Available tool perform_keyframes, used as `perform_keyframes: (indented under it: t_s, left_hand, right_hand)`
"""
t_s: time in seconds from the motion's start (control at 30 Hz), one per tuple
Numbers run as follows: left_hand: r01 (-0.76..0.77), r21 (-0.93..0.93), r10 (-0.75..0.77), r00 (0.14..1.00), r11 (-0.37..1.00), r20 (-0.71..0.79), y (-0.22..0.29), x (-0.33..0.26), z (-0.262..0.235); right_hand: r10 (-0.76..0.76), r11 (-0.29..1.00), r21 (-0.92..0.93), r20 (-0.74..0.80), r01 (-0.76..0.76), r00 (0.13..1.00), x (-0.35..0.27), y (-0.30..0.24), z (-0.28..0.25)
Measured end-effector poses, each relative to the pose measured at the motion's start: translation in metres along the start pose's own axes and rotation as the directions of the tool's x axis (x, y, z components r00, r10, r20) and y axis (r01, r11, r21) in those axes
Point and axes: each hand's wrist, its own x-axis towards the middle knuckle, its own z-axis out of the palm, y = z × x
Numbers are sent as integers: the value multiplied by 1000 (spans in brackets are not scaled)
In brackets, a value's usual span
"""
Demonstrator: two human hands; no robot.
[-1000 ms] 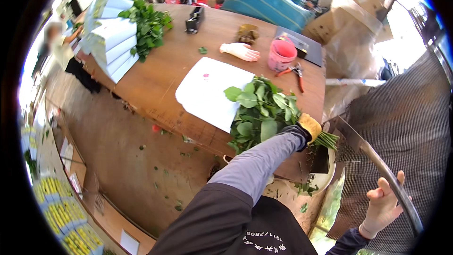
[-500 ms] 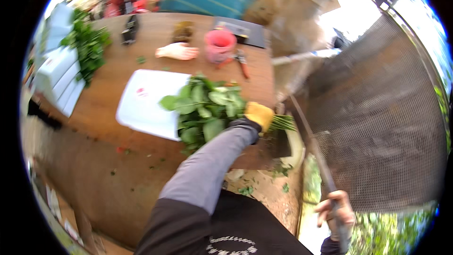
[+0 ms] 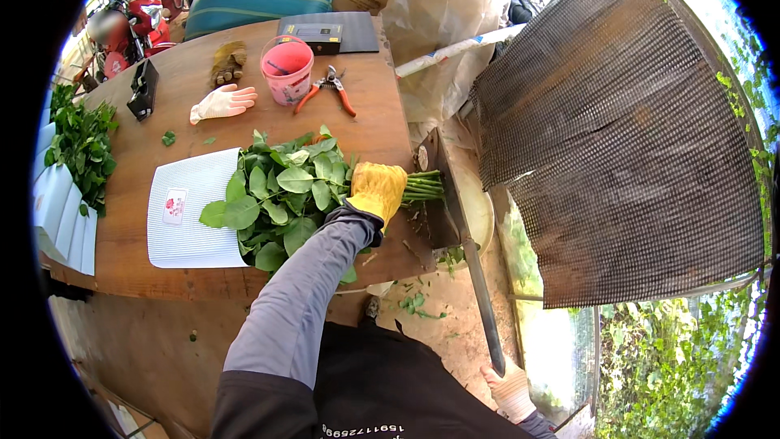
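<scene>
In a yellow glove, my left hand (image 3: 379, 193) is closed round the stems of a bunch of leafy cut stems (image 3: 280, 195) lying on the table. The leafy end rests in a white corrugated wrapper (image 3: 195, 215) with a small red flower label; any blooms are hidden. Bare green stem ends (image 3: 424, 187) stick out past my left hand towards a metal cutter plate at the table's right edge. My right hand (image 3: 509, 389), in a pale knitted glove, grips the lower end of the long dark cutter lever (image 3: 481, 305), which slants up to the stem ends.
On the wooden table (image 3: 183, 138) are orange-handled pruning shears (image 3: 327, 93), a pink bucket (image 3: 288, 73), a pale glove (image 3: 223, 103), a brown glove (image 3: 228, 63) and a black holder (image 3: 143, 89). Wrapped bunches (image 3: 77, 171) stand at left. Dark mesh (image 3: 617, 138) hangs at right.
The view has swung, so the table, bunch and lever sit further left in the picture. My left hand keeps its hold. My right hand's fingers are now more tightly round the lever.
</scene>
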Motion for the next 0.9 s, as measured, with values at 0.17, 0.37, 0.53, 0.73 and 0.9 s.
perform_keyframes:
  t_s: [0.17, 0.37, 0.53, 0.73, 0.9]
  left_hand:
    - [-24, 33, 25, 998, 999, -50, 4, -1, -1]
    - [-226, -71, 214, 966, 972, -145, 12, -62, -33]
    - [-361, -92, 367, 928, 928, 62, -28, -174, -62]
    - [-207, 105, 196, 975, 973, 108, -125, -171, -44]
    - [-79, 8, 77, 987, 997, 142, -139, -148, -24]
  right_hand:
    - [81, 943, 314, 106, -110, 991, 67, 47, 92]
    - [184, 857, 417, 300, -302, 936, 130, 118, 151]
    - [-690, 724, -338, -331, 601, 644, 116, -40, 105]
    - [-875, 449, 10, -200, 894, 442, 191, -247, 150]
    - [-834, 542, -304, -75, 784, 547, 312, -349, 216]
